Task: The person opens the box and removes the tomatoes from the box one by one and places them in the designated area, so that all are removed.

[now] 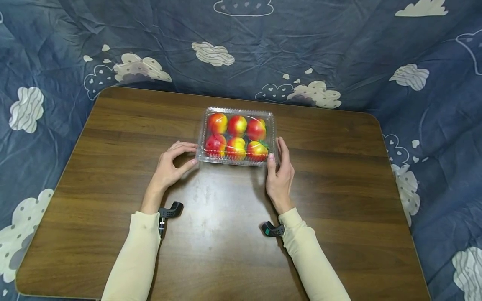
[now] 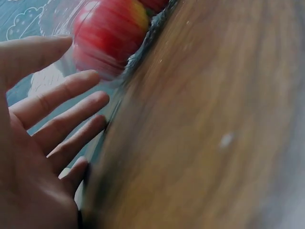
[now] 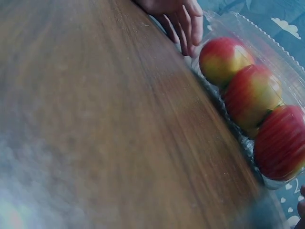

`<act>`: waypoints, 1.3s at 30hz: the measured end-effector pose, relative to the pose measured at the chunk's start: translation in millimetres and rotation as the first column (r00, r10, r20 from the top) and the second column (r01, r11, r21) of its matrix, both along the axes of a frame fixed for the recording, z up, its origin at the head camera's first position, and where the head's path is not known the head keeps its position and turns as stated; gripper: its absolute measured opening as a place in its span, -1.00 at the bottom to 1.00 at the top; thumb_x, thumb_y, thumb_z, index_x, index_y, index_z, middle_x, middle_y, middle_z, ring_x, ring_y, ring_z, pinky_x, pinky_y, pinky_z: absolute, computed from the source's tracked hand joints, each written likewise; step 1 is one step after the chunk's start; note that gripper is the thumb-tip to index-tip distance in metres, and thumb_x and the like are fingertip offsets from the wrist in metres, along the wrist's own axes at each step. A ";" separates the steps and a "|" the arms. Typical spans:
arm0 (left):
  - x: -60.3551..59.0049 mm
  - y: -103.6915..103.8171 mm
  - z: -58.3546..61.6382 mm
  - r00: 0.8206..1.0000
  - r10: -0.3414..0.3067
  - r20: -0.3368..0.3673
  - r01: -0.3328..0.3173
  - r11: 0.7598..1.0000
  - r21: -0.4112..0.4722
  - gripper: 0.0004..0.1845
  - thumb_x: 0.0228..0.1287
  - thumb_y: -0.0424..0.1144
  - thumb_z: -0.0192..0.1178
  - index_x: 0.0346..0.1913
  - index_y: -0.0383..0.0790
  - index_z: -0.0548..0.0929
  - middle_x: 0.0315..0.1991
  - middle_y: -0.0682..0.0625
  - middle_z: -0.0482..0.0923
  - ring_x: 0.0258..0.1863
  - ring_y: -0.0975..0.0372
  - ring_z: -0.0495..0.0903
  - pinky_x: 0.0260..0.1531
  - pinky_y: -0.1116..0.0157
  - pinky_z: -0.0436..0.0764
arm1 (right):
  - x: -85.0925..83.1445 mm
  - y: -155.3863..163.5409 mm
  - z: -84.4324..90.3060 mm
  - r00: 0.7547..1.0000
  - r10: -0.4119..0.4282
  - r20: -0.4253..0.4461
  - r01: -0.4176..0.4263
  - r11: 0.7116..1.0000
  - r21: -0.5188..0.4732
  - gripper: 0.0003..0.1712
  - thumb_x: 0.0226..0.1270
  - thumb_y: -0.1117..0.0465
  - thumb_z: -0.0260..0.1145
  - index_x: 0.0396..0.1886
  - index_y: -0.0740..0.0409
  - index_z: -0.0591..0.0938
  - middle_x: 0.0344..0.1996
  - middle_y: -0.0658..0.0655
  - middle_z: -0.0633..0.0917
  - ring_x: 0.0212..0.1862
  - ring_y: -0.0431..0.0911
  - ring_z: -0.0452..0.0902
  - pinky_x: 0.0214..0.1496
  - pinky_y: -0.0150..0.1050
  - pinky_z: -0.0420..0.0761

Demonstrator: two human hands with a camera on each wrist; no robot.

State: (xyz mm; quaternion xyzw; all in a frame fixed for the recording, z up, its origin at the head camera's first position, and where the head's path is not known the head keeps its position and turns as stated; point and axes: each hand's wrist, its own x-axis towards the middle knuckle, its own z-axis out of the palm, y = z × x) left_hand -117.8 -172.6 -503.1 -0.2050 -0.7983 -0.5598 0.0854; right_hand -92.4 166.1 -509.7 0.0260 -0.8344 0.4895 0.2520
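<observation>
A clear plastic clamshell box (image 1: 238,111) with its lid down holds several red-and-yellow fruits (image 1: 236,125) in the middle of a brown wooden table (image 1: 226,234). My left hand (image 1: 175,161) lies at the box's near left corner, fingers relaxed and spread, fingertips at the plastic. The left wrist view shows that open palm (image 2: 33,143) beside a red fruit (image 2: 107,36). My right hand (image 1: 280,167) rests along the box's right side with straight fingers, its thumb at the near right corner. In the right wrist view, three fruits (image 3: 248,93) line the box's front, and the left hand's fingers (image 3: 183,21) show beyond them.
A dark blue cloth with white clouds (image 1: 339,46) hangs behind the table and surrounds it. Black wrist mounts (image 1: 170,210) sit on both cream sleeves. Bare wood stretches between the box and the near edge, and to either side.
</observation>
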 end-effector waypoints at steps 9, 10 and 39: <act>5.6 0.9 1.4 0.990 -0.023 0.142 0.018 0.999 0.038 -0.70 0.27 -0.46 0.40 0.06 -0.40 0.76 0.05 -0.31 0.76 0.37 -0.20 0.54 0.62 -0.05 0.21 | 1.0 -1.4 -3.6 1.000 0.000 0.005 -0.001 0.999 0.036 -0.32 0.64 -0.14 0.10 0.60 0.01 0.39 0.51 -0.04 0.49 0.49 -0.09 0.46 0.58 -0.06 0.42; 6.2 0.8 1.3 0.987 -0.023 0.157 0.016 0.999 0.044 -0.71 0.28 -0.45 0.39 0.06 -0.40 0.75 0.05 -0.31 0.75 0.36 -0.14 0.56 0.60 0.01 0.25 | 1.0 -1.2 -3.8 1.000 0.002 0.006 -0.002 0.999 0.036 -0.32 0.64 -0.14 0.10 0.60 0.01 0.39 0.51 -0.04 0.50 0.49 -0.09 0.46 0.57 -0.06 0.42; 8.7 19.5 3.4 0.853 -0.366 0.372 0.016 0.731 0.682 -0.84 0.45 -0.60 0.02 -0.12 -0.43 0.61 -0.33 -0.19 0.77 -0.44 0.13 0.76 -0.34 0.28 0.77 | 0.0 2.9 -3.9 0.999 0.032 -0.030 -0.031 0.999 0.033 -0.22 0.62 -0.32 0.01 0.59 0.04 0.40 0.50 0.01 0.51 0.50 -0.05 0.46 0.60 -0.08 0.39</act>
